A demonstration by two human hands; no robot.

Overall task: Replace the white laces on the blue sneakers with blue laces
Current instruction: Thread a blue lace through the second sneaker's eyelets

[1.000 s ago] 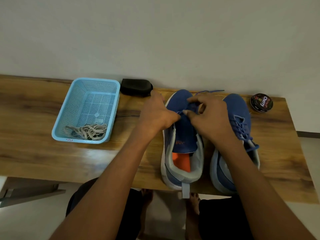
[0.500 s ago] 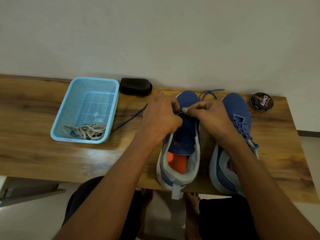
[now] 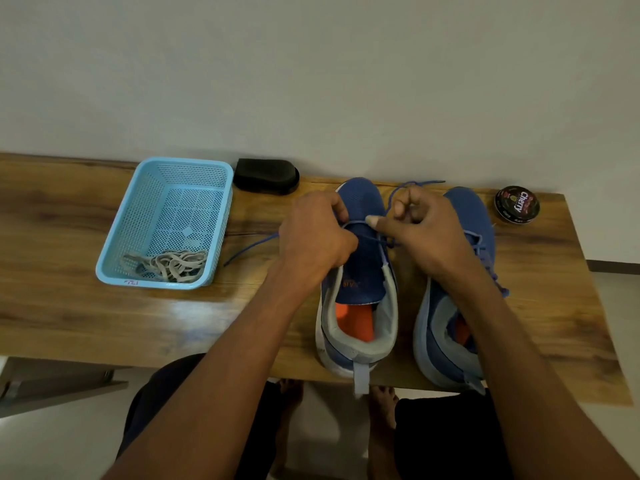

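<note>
Threading a blue lace (image 3: 360,224) across the left-hand sneaker (image 3: 360,282) on the wooden table (image 3: 69,306).
Left hand (image 3: 313,242) and right hand (image 3: 427,233) both curl their fingers round the lace over that sneaker's tongue; the second sneaker (image 3: 464,271) stands just right of it, and white laces (image 3: 169,265) lie in the basket (image 3: 121,247) well to its left.

Plain off-white wall (image 3: 311,71) behind a wood-grain tabletop (image 3: 52,306) with glossy light reflections on its near edge, pale floor (image 3: 52,445) below, dark baseboard strip (image 3: 614,266) at right, grey furniture panel (image 3: 52,386) under the table at lower left.
</note>
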